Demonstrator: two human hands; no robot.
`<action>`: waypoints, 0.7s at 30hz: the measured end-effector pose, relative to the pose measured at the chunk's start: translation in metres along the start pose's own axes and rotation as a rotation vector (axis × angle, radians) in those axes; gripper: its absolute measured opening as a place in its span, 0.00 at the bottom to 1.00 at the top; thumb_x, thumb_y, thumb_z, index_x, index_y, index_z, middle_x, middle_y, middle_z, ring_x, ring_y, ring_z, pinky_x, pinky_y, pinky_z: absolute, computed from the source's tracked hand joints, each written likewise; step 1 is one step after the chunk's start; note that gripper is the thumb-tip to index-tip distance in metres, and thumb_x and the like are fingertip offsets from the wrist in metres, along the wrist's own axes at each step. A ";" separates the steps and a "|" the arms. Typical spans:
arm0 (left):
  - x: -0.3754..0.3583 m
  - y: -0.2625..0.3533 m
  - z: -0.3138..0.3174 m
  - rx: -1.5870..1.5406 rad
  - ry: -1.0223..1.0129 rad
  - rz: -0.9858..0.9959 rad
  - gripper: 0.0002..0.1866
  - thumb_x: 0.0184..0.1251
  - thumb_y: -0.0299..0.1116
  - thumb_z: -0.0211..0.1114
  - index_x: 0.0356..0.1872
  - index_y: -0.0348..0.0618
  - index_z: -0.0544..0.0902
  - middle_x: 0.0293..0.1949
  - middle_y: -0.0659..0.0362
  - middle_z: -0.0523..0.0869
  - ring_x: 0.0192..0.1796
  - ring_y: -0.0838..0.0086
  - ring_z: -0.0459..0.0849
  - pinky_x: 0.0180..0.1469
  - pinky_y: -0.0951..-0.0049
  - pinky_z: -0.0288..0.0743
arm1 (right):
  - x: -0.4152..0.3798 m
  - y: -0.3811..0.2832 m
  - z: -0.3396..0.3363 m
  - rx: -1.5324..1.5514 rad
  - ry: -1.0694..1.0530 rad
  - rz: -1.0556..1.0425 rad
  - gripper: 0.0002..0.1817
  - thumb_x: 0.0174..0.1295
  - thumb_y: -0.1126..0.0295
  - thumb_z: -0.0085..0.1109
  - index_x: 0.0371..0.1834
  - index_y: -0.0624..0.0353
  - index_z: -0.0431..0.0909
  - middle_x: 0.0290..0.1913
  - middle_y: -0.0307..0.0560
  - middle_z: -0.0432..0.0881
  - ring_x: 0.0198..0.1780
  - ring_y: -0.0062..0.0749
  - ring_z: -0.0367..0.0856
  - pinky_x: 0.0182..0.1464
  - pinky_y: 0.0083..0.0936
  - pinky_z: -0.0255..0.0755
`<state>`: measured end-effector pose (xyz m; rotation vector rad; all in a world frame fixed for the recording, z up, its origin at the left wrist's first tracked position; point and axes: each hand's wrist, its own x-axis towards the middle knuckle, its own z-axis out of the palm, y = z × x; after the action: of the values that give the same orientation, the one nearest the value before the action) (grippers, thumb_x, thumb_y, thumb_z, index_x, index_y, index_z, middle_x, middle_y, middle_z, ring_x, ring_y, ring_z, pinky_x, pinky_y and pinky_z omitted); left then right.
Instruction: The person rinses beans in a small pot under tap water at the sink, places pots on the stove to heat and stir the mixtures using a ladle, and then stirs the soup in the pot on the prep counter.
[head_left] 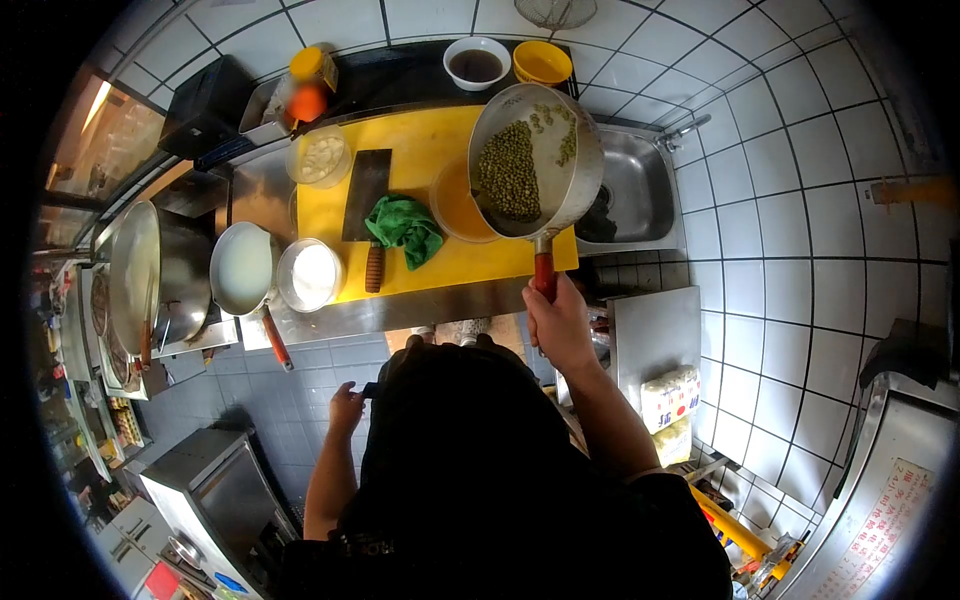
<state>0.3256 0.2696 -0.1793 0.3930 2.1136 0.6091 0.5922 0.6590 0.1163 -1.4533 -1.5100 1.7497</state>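
My right hand [560, 320] is closed round the red-brown handle of a metal pan [555, 190], which holds many small green beans [509, 171]. The pan is over the right end of the yellow cutting board [400, 160], partly covering a clear bowl of orange liquid [461, 203]. My left hand [346, 408] hangs low beside my body, fingers curled near a small dark item I cannot make out. A cleaver [368, 195] and a green cloth [404, 230] lie on the board. At the board's left are a tub of white pieces [324, 157] and a bowl of white powder [310, 275].
A steel sink [640, 190] adjoins the board on the right. Behind stand a white bowl of dark liquid [476, 65] and a yellow bowl [542, 64]. On the left are a pan of whitish liquid [245, 268], its handle over the counter edge, and a large pot [185, 280].
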 end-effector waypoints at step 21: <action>-0.011 0.023 -0.003 0.066 -0.012 -0.050 0.22 0.64 0.30 0.63 0.60 0.38 0.76 0.29 0.54 0.87 0.25 0.73 0.84 0.25 0.71 0.79 | -0.003 -0.005 0.000 -0.027 0.011 -0.005 0.06 0.69 0.71 0.52 0.38 0.59 0.66 0.18 0.37 0.68 0.13 0.18 0.64 0.17 0.20 0.59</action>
<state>0.3309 0.2827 -0.1577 0.3786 2.1301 0.5083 0.5918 0.6586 0.1222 -1.4689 -1.5363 1.7226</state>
